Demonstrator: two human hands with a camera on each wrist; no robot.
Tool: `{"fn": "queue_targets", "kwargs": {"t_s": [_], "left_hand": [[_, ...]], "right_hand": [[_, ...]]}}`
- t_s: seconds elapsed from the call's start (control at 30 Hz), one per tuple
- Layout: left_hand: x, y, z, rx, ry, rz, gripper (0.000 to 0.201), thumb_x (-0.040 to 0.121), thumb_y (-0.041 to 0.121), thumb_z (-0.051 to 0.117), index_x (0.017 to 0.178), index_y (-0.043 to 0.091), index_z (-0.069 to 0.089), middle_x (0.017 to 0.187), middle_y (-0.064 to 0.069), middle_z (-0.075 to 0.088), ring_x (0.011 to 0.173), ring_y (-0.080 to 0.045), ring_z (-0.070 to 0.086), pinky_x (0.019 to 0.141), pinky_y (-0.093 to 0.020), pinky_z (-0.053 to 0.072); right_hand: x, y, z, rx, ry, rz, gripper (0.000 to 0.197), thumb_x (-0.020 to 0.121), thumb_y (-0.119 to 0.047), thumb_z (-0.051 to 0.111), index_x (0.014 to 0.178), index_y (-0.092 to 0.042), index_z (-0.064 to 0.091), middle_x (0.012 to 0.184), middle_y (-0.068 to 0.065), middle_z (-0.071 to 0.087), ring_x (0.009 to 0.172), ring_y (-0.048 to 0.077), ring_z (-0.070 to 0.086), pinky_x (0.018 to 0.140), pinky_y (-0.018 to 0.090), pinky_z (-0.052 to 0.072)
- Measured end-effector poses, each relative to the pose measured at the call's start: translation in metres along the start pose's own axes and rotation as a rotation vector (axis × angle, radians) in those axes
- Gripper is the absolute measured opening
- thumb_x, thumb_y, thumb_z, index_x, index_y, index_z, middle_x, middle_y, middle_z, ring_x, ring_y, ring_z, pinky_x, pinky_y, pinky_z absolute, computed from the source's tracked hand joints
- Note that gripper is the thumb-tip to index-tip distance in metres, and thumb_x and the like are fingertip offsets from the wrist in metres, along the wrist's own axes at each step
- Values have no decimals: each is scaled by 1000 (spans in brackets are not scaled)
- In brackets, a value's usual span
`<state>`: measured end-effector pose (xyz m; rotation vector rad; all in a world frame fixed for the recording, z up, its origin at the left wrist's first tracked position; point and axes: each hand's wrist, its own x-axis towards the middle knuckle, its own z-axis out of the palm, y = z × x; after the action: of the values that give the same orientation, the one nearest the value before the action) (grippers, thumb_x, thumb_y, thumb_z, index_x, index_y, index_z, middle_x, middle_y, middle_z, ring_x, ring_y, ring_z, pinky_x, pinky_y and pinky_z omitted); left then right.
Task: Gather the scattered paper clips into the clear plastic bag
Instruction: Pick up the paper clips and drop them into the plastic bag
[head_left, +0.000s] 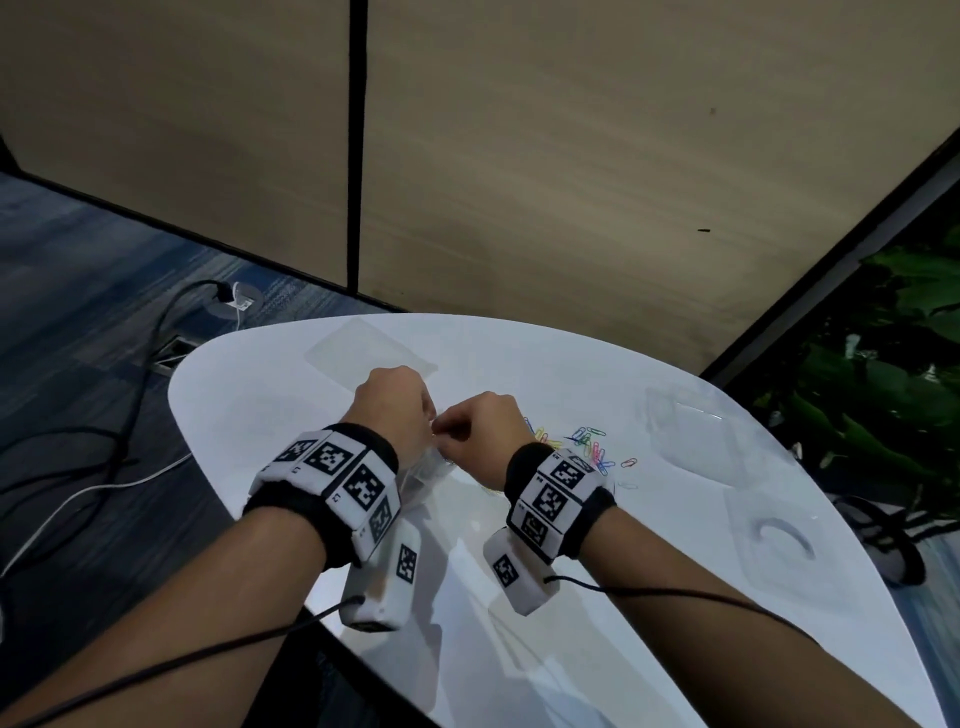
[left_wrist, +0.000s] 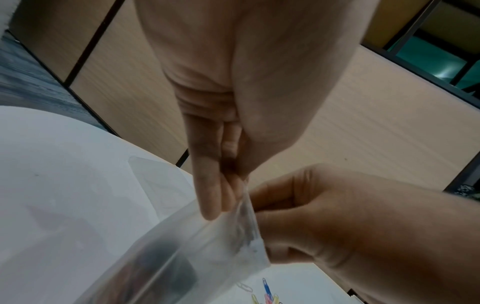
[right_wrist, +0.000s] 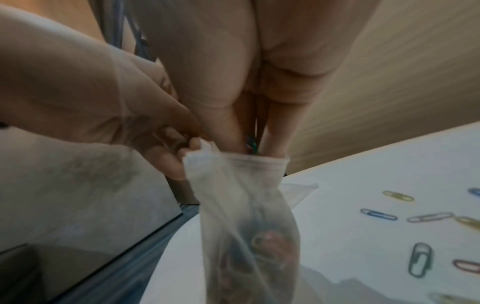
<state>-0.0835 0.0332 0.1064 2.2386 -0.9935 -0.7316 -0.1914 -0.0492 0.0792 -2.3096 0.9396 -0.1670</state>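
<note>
My left hand (head_left: 410, 410) pinches the rim of the clear plastic bag (right_wrist: 246, 222), which hangs just above the white table (head_left: 519, 597) with several clips showing through it. My right hand (right_wrist: 253, 152) has its thumb and fingers dipped into the bag's mouth, pinching a few coloured paper clips (right_wrist: 251, 145). In the left wrist view, my left fingers (left_wrist: 210, 201) clamp the bag (left_wrist: 207, 246) edge beside the right hand (left_wrist: 337, 216). Several loose paper clips (head_left: 589, 447) lie scattered on the table just right of my right hand (head_left: 470, 428).
A flat clear bag (head_left: 371, 353) lies at the table's far edge. Two more clear plastic packages (head_left: 691, 431) (head_left: 779, 540) sit on the right side. Cables (head_left: 130, 415) run over the floor to the left, and a plant (head_left: 893, 364) stands at the right.
</note>
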Motion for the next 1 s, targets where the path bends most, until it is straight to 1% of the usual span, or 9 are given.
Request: {"fn": "queue_targets", "kwargs": {"t_s": [0.17,0.27,0.37,0.5,0.57,0.63,0.7,0.77,1.0], "left_hand": [[0,-2,-2,-17,-7,-6,14,90,1,63,89,10,74,91,-14,74,86,-31,75,81,-40,63],[-2,-3,-2,3,-15,11,13,90,3,65,92,10,76,92,-13,75,85,-31,75,83,-39,63],[1,-8,-5,-5,-5,0,12,90,4,65,91,11,74,93,-14,74,86,-31,74,83,-40,62],[3,-18,-11,-46,13,-18,16,92,3,60,87,13,71,98,-17,72,88,-32,74,83,-40,63],[2,-20,-15,-52,13,-19,16,92,2,60,88,13,71,98,-16,72,89,-32,74,83,-40,63],[2,-21,-16,-41,8,-13,16,92,2,60,91,12,72,98,-16,73,90,-31,74,83,-39,63],[2,-20,-17,-23,-1,-2,14,93,3,61,94,10,74,97,-16,73,90,-31,74,84,-39,63],[1,-19,-17,-8,-6,4,14,93,4,62,97,9,75,98,-17,74,91,-32,74,84,-39,62],[2,-15,-15,28,-24,14,16,93,4,60,98,10,74,102,-17,73,93,-34,73,86,-41,62]], "right_hand": [[1,-6,0,-147,-55,-57,15,77,-6,68,80,-15,80,78,2,76,75,16,68,72,24,53],[3,-7,-10,-143,-217,-70,26,76,2,61,88,-13,79,89,4,77,85,18,70,79,27,56],[11,2,-31,292,-363,10,29,80,12,58,94,-6,76,97,11,75,93,23,73,80,32,59],[40,51,-54,664,-106,187,25,88,13,50,97,4,71,102,22,71,96,34,69,81,36,61],[57,85,-49,325,2,236,23,93,-2,53,100,-10,73,111,13,71,106,31,66,91,37,57],[66,106,-33,-128,-38,256,29,98,-23,52,123,-18,66,133,6,61,123,25,57,106,33,44],[69,112,-9,-301,-149,233,48,101,-33,43,147,-17,40,155,6,36,142,22,36,116,31,26],[68,106,16,-359,-239,189,57,103,-34,37,154,-14,20,163,7,13,149,22,17,120,32,14],[56,117,58,-699,-383,-106,64,96,-33,41,152,-11,20,162,10,8,147,32,20,118,47,24]]}}
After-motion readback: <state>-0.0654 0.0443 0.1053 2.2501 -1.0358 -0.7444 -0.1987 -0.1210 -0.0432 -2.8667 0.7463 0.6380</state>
